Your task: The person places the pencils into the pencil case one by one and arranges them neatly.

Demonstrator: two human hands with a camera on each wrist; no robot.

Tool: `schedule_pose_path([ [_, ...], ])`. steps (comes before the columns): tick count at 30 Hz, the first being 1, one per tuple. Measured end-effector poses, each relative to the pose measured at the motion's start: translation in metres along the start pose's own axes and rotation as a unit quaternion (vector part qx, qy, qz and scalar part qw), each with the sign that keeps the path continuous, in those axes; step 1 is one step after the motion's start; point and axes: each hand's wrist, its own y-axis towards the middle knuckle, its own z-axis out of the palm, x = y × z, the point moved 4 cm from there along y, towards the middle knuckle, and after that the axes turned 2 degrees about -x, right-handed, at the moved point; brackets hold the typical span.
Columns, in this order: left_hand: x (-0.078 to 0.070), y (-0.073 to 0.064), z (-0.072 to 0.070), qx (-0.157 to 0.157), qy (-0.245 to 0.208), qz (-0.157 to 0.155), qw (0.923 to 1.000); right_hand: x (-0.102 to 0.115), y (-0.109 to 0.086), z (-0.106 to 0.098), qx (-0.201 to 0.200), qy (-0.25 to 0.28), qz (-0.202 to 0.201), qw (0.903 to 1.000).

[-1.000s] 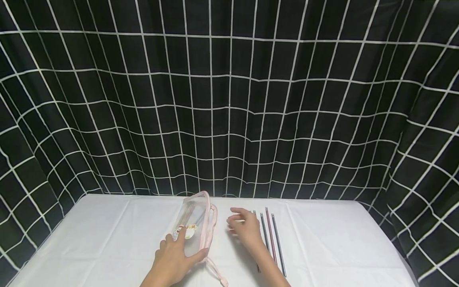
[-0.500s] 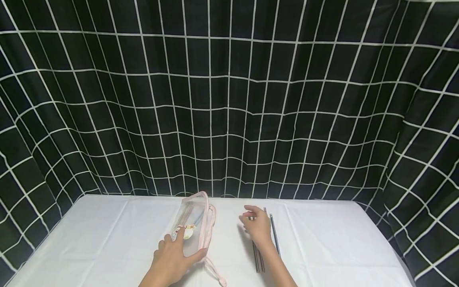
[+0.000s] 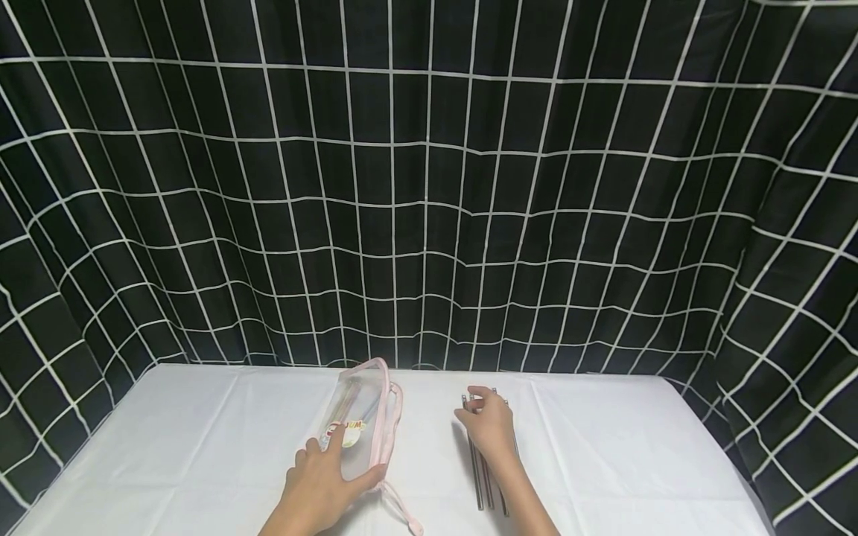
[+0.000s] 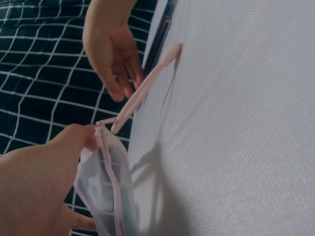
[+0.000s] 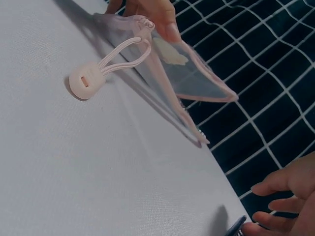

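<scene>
On the left, a see-through mesh pencil pouch (image 3: 365,447) with pink trim stands tilted, its mouth facing right. My left hand (image 3: 318,476) grips its near side, thumb at the pink edge and fingers over the front, as the left wrist view also shows for the pouch (image 4: 106,182). A few thin sticks show through the mesh behind a printed label (image 3: 353,432). My right hand (image 3: 492,428) is over several dark pencils (image 3: 479,476) lying lengthwise on the table. In the right wrist view its fingers (image 5: 275,221) are loosely bent, with one fingertip right at a pencil end (image 5: 237,226).
A white cloth covers the table (image 3: 603,447). Past its back edge hangs a black curtain (image 3: 429,223) with a white grid, wrapping round both sides. From the pouch's near corner a pink cord ends in a toggle (image 5: 86,81) lying on the cloth.
My right hand has moved rightward, away from the pouch and over the pencils. The pencils' near ends now lie farther left and closer together. My left hand and the pouch have stayed in place.
</scene>
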Motion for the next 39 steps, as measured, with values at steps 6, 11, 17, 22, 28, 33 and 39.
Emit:
schedule_pose_path([
  [6,-0.001,0.000,-0.001,-0.001,0.000,0.000,1.0000,0.003,-0.003,0.000,0.006,0.000,-0.012,0.9999],
  [11,-0.001,0.000,-0.001,-0.002,-0.001,0.001,1.0000,0.003,-0.004,0.001,0.025,-0.012,-0.019,0.9994],
  [17,-0.001,0.000,0.000,-0.001,0.000,0.002,1.0000,-0.020,0.007,0.015,0.035,-0.015,-0.054,0.9978],
  [22,0.000,0.001,0.001,0.004,0.001,0.000,1.0000,-0.029,0.008,0.022,0.046,-0.033,-0.070,0.9959],
  [28,0.000,0.001,0.001,0.007,-0.002,-0.003,1.0000,0.002,-0.010,0.010,0.074,-0.040,-0.056,0.9949],
  [33,-0.001,0.001,0.001,0.002,0.002,0.001,1.0000,0.007,-0.013,0.009,0.081,-0.059,-0.055,0.9934],
  [39,-0.001,0.001,0.001,0.001,0.004,0.003,1.0000,-0.014,-0.002,0.023,0.079,-0.063,-0.070,0.9924],
])
